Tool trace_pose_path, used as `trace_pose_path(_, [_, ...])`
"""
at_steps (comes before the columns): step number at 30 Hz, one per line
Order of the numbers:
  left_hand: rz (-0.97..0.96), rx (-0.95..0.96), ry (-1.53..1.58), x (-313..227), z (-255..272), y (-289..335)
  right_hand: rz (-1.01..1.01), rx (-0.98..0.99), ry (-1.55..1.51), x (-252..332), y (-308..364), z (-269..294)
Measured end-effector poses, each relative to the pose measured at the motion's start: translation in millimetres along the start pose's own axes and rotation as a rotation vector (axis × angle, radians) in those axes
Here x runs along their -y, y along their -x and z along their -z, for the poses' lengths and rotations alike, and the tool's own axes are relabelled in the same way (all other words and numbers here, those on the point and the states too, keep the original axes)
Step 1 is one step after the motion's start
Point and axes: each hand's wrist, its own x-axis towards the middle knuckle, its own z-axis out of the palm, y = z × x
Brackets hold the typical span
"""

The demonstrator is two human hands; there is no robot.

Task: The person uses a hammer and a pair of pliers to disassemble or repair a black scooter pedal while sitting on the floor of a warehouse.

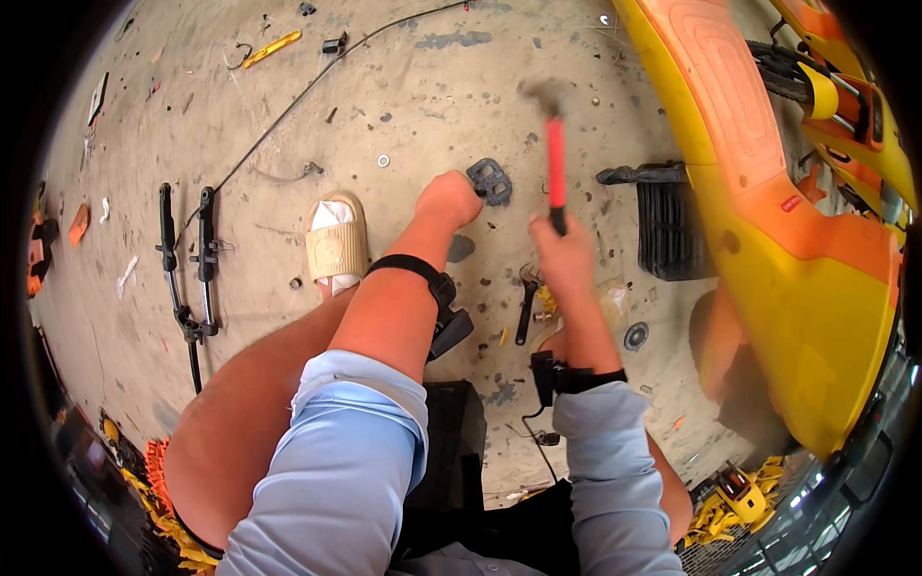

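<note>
My right hand (564, 252) is wrapped round the black grip of a hammer (556, 163). The hammer has a red shaft, and its head, blurred by motion, points away from me above the floor. To the left of it, my left hand (449, 199) is closed at the near-left edge of a black bicycle pedal (492, 182). The pedal is low over the floor, and the fingertips on it are hidden behind the fist. A black adjustable wrench (526, 305) lies on the floor between my forearms.
A large yellow and orange scooter-like body (768, 211) fills the right side, with a black ribbed part (667, 226) beside it. On the left lies a black suspension fork (205, 254). A cable (317, 82) crosses the floor. A yellow tool (273, 49) and small hardware lie scattered.
</note>
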Motion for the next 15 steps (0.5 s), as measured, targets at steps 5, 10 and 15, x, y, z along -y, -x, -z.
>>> trace_pose_path(5, [0.047,-0.01,0.043,1.3,-3.0,1.0,0.168,-0.126,-0.213,2.7,-2.6,-1.5])
trace_pose_path(10, [-0.084,-0.161,0.076,-15.1,-15.8,-4.3,-0.226,0.148,0.438,-135.2,-11.8,-17.8])
trace_pose_path(15, [-0.105,-0.104,0.045,-18.6,-18.3,2.7,-0.208,0.08,0.108,-93.2,-17.0,-0.7])
